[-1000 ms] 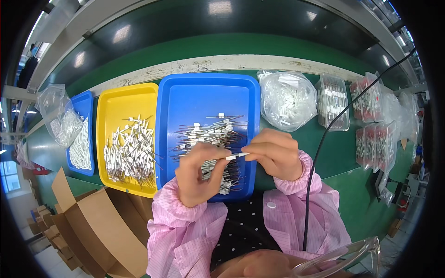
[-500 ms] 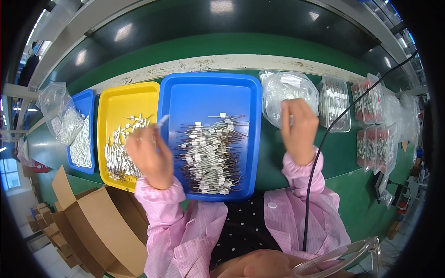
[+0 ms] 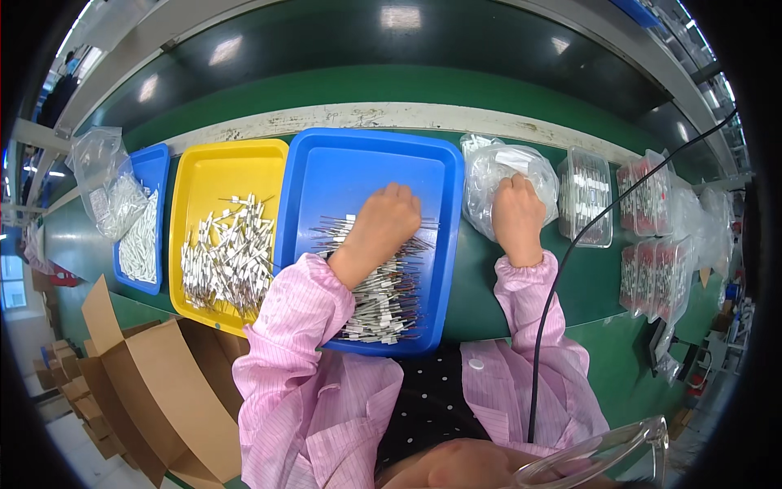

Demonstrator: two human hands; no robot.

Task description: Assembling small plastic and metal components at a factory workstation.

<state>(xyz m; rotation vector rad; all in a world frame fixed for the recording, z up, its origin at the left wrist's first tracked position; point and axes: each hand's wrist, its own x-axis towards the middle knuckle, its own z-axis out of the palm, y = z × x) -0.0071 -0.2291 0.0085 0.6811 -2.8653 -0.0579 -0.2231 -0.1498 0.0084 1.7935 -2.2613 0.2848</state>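
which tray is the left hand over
The large blue tray, rightmost of three; the left hand is over neither the yellow tray nor the small blue tray.

Light is bright and fairly even over the large blue tray (image 3: 342, 175), with only soft shadows. Overhead lamps show as pale glare patches on the dark glossy surface (image 3: 326, 57) beyond it. To the tray's right, the clear plastic bag (image 3: 485, 196) catches whitish highlights; far to its left, a window (image 3: 12, 281) is nearly washed out. The cardboard box (image 3: 171, 383) at its near left darkens inside. Fisheye distortion bows the white strip (image 3: 326, 114) behind the tray into an arc. Farthest from the tray, surroundings look squeezed and soft, fading into black corners. Individual white-bodied parts (image 3: 379, 314) inside it blend together.
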